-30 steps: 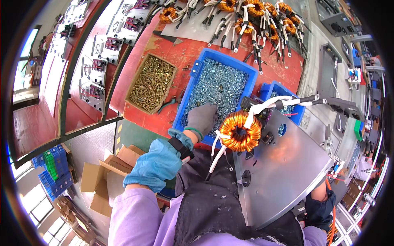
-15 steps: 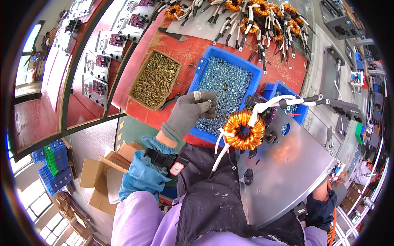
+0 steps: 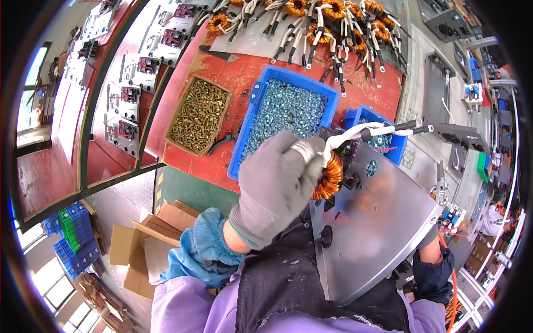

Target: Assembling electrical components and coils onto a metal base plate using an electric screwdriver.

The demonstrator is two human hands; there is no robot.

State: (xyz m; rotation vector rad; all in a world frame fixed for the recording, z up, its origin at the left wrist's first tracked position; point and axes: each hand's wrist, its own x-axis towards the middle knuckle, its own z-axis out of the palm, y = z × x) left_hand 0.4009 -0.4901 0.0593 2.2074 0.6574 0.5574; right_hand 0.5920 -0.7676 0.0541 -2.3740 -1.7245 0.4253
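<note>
My left hand (image 3: pixel 280 191), in a grey glove, is closed, with its fingertips hidden beside a copper-wound toroid coil (image 3: pixel 332 180). What those fingers pinch, if anything, is out of sight. The coil, partly covered by the hand, sits at the upper left of a bare metal panel (image 3: pixel 369 233) tilted across my lap. White cables (image 3: pixel 369 130) with black sleeves and ring lugs rise over the panel's top edge. At the panel's right edge my right hand (image 3: pixel 429 236) grips it, mostly hidden behind the metal.
A blue bin (image 3: pixel 331 105) of small nuts stands on the red worktop, beside a box of brass-coloured screws (image 3: pixel 199 115). A smaller blue bin (image 3: pixel 397 157) lies behind the panel. More coils (image 3: pixel 333 10) with cables cover the far end. An open cardboard box (image 3: pixel 129 250) is at lower left.
My left hand has moved from above the nut bin, with a small shiny piece at its fingertips, back to the coil. The panel stays held; the view has shifted slightly.
</note>
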